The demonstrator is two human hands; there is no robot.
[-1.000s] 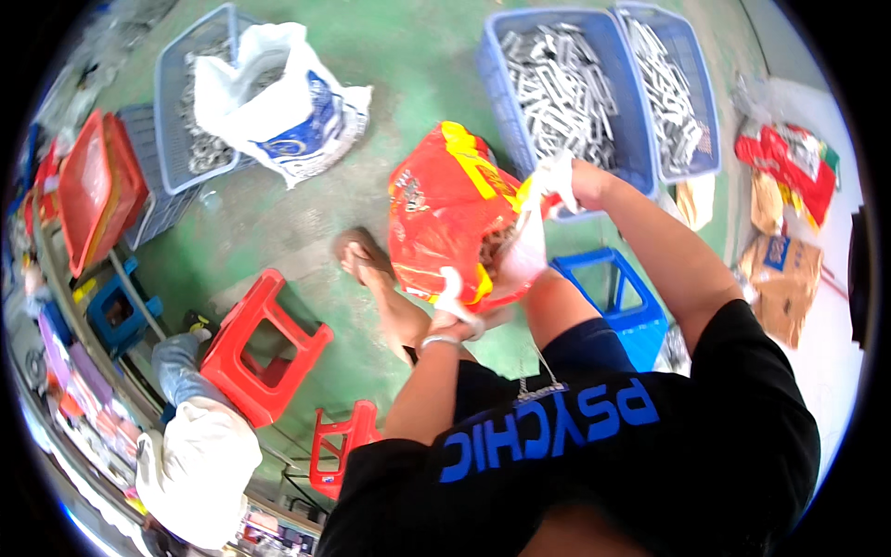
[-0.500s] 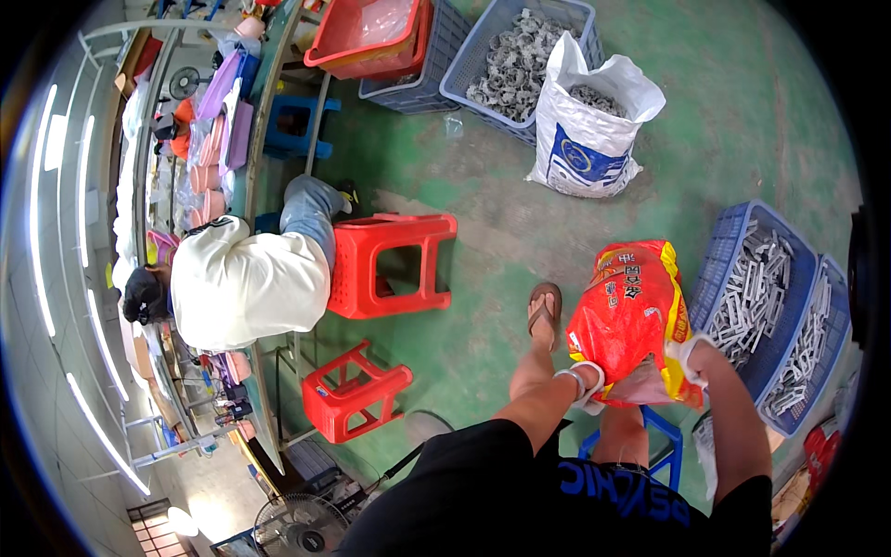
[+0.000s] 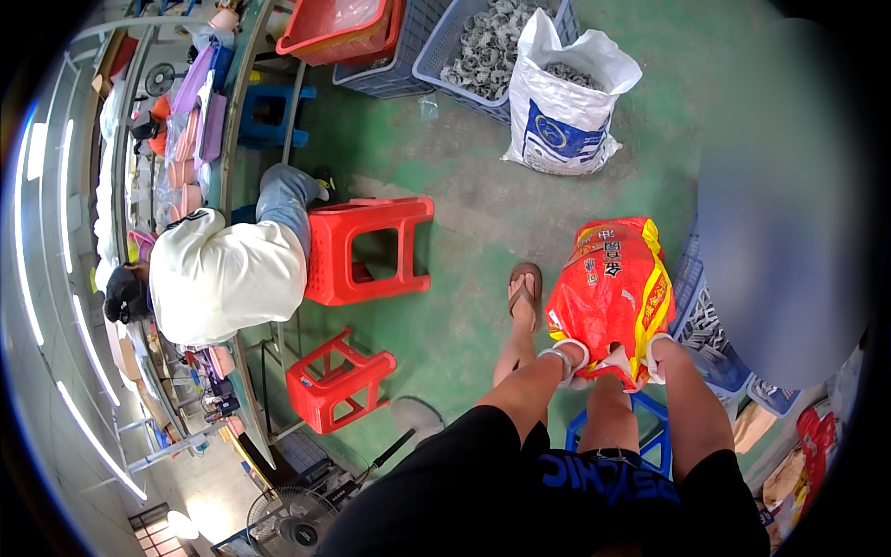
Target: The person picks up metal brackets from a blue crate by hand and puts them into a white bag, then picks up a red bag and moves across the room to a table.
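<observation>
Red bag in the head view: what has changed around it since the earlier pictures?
The right hand has moved closer to the left hand at the near edge of the red bag. The view has swung left; a blurred patch now covers much of the blue crates. Unchanged: both hands at the bag, white sack standing.

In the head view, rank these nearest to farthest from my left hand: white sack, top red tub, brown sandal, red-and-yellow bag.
1. Red-and-yellow bag: right at the left hand.
2. Brown sandal: just up-left, on the floor.
3. White sack: farther up.
4. Top red tub: far upper left.
</observation>
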